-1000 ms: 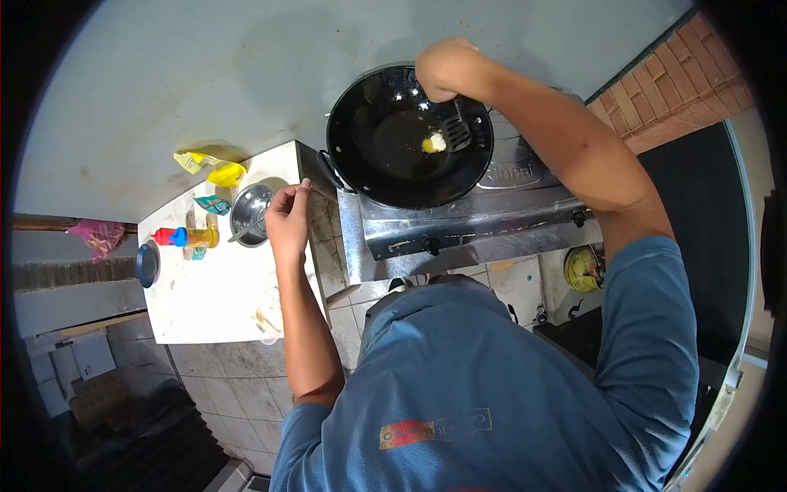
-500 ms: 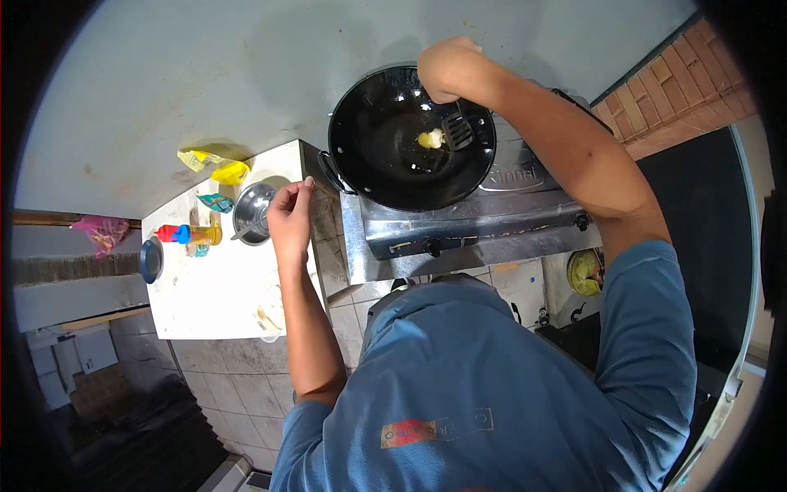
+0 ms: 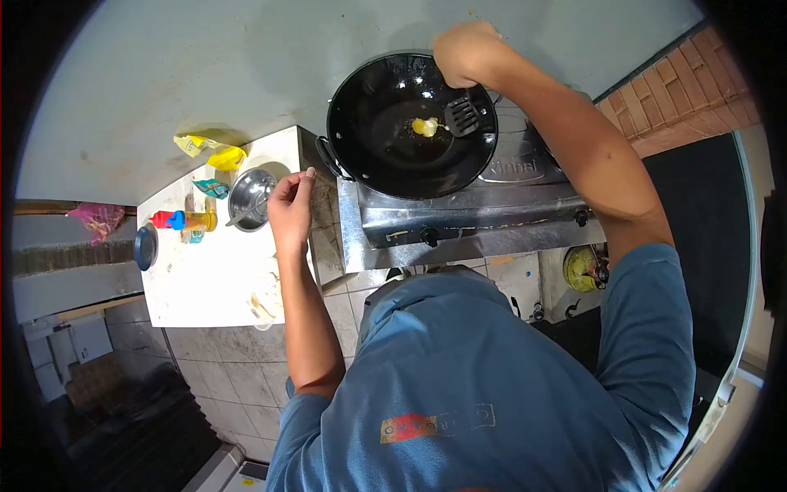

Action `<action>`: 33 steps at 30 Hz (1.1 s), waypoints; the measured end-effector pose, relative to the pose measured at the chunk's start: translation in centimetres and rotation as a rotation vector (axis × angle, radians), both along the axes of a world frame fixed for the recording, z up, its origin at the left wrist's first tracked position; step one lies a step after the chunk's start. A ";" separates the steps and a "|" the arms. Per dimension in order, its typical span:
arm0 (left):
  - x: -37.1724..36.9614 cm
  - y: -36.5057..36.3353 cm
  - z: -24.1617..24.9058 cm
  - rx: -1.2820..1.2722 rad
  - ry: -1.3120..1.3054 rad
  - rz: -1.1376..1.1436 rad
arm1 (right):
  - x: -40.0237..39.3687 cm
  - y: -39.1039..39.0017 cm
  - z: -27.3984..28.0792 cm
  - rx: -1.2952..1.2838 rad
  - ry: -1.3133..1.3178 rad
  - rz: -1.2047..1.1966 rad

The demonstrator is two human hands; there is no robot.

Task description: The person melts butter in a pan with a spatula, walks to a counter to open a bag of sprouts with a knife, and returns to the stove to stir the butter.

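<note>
My right hand (image 3: 469, 54) is closed around the handle of a black slotted spatula (image 3: 461, 116), above the far right rim of a black wok (image 3: 393, 168). The spatula's head is low inside the wok, just right of a small egg (image 3: 425, 127) with yellow yolk and some white. A thin white strand runs from the egg toward the spatula. Left of the wok, near its loop handle (image 3: 329, 157), my left hand (image 3: 293, 201) hovers with fingers curled and thumb pressed to them; I see nothing in it. Beside it, a steel bowl (image 3: 256, 184) holds a spoon.
Under the wok stands a steel gas stove (image 3: 492, 217) with knobs in front. On the white table (image 3: 188, 287) at left are red and yellow squeeze bottles (image 3: 197, 221), a yellow packet (image 3: 225, 158), a teal packet (image 3: 211, 189) and a dark round lid (image 3: 146, 248). A wall rises behind.
The spatula has shifted slightly right, away from the egg, and a strand of egg white now stretches between them. My left hand stays beside the wok. The whole view has tilted a little.
</note>
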State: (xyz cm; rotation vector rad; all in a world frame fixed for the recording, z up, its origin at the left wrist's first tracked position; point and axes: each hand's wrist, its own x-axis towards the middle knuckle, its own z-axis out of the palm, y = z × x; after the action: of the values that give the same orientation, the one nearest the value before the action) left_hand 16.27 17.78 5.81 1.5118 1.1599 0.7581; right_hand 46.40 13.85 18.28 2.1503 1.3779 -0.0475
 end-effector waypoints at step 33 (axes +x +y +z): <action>0.7 -0.4 -1.0 -0.029 -0.052 -0.040 | -2.0 -3.1 -0.5 0.127 0.079 0.008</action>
State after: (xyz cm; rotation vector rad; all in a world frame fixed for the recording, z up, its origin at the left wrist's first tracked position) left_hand 17.01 17.35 4.84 1.4790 1.0947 0.7468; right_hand 44.37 10.74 17.77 2.2695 1.4700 -0.0435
